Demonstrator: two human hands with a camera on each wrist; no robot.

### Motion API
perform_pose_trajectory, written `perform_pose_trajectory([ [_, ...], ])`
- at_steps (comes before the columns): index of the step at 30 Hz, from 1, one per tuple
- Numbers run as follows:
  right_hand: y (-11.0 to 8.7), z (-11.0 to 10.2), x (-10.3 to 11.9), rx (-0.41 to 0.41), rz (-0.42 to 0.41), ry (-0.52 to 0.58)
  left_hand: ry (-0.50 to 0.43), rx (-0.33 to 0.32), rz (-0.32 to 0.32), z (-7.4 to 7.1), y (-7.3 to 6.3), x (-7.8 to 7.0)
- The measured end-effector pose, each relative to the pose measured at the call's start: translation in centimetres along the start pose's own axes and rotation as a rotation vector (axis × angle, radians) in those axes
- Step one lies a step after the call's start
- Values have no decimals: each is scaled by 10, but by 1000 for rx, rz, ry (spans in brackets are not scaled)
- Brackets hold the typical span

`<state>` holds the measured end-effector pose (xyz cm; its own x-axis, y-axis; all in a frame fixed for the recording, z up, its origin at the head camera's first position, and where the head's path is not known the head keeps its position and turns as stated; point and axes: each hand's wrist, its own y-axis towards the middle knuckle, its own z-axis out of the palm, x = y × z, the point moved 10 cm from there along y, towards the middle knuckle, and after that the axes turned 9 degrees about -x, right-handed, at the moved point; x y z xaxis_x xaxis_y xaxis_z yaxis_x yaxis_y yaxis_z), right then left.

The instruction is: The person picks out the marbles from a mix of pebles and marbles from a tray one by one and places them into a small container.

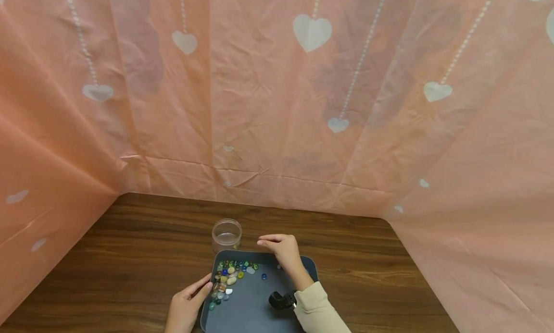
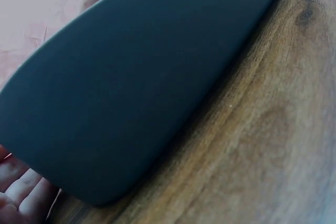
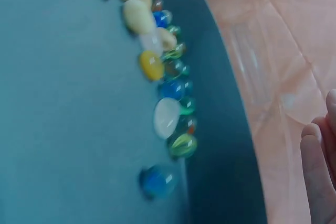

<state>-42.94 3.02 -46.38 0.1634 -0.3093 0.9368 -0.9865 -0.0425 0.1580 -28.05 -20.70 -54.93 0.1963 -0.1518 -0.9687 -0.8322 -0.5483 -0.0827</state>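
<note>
A dark grey tray [image 1: 255,309] lies on the table, with glass marbles and smooth pebbles [image 1: 223,278] gathered along its left and far sides. My left hand [image 1: 187,302] grips the tray's left rim; its fingers [image 2: 23,190] also show at the tray's wall in the left wrist view. My right hand [image 1: 283,251] hovers over the far rim, thumb and fingertips close together. Whether anything is between them cannot be made out. To the left of those fingertips stands a clear round jar [image 1: 226,233], with something small and yellowish-green low inside.
A blue marble [image 1: 264,276] lies apart from the cluster on the tray floor. A black curved device [image 1: 282,301] sits at my right wrist. The wooden table [image 1: 143,246] meets a pink curtain [image 1: 268,131] with white hearts at the back and sides.
</note>
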Motion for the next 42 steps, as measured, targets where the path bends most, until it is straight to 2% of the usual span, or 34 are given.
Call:
perform_pose_trajectory([
  [10,-11,-13,-10,-20,1,22,-31,-7,15,0,2,-1],
  [21,-23,-10,-30,46,71,-32,-44,-5,34,2,2,-2],
  [30,-28,-9,-29,39,-57,-217,-40,-4,41,1,1,-5],
  [38,-34,-3,-30,109,-77,-284,-46,-6,13,1,1,-2],
  [42,-37,-1,-30,140,-80,-289,-52,7,22,2,0,-3],
])
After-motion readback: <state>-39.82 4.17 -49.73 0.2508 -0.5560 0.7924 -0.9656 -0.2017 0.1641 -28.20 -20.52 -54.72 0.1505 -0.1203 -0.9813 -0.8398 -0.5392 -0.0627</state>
